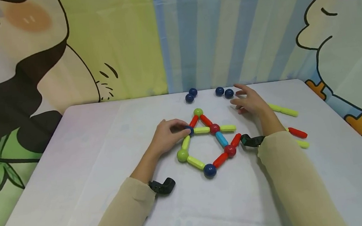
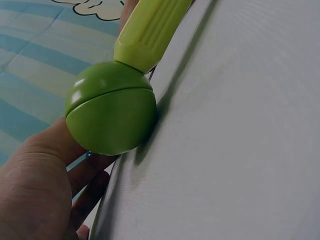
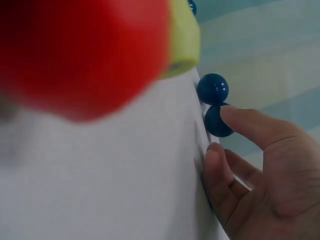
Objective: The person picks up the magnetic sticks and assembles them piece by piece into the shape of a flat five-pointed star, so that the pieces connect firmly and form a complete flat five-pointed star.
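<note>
On the white table lies a flat frame of coloured rods and balls. My left hand [image 1: 170,134] holds the dark blue ball [image 1: 190,130] at the frame's left corner between thumb and fingers. Below that corner, a short yellow-green rod [image 1: 186,142] runs to a green ball [image 1: 183,155], which partly covers the left hand in the left wrist view. My right hand [image 1: 250,102] is beside two loose dark blue balls [image 1: 229,93] at the far edge, its fingers parted and nothing held. In the right wrist view the thumb overlaps the nearer ball [image 3: 217,122]; contact is unclear.
Two more blue balls [image 1: 189,98] sit at the back edge, left of the first pair. Yellow-green rods [image 1: 283,110] and a red rod [image 1: 298,132] lie to the right, partly behind the right arm. A printed curtain [image 1: 122,42] hangs behind the table.
</note>
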`<action>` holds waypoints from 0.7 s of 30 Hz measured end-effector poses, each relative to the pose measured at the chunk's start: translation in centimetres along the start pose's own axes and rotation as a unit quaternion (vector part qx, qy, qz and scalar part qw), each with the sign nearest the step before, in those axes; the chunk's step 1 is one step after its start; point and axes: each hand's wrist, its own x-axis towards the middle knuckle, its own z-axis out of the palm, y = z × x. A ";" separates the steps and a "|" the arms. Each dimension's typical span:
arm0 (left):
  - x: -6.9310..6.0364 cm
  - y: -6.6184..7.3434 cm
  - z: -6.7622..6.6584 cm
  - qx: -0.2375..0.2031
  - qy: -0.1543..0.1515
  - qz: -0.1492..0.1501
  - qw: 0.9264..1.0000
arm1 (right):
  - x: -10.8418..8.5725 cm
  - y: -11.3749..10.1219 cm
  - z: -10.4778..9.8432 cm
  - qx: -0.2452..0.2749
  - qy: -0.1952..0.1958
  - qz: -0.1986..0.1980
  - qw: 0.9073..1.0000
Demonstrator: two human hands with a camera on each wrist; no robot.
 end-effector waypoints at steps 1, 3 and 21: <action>0.0 0.0 0.0 0.001 -0.001 -0.001 1.000 | 0.1 -0.1 -0.1 -0.009 -0.006 -0.003 1.000; -0.1 0.1 0.0 0.003 0.000 -0.001 1.000 | 0.2 -0.2 -0.1 -0.027 -0.015 -0.008 0.999; -0.2 0.1 0.1 0.000 0.001 0.005 1.000 | -1.4 -0.5 -0.1 -0.016 -0.005 0.003 1.000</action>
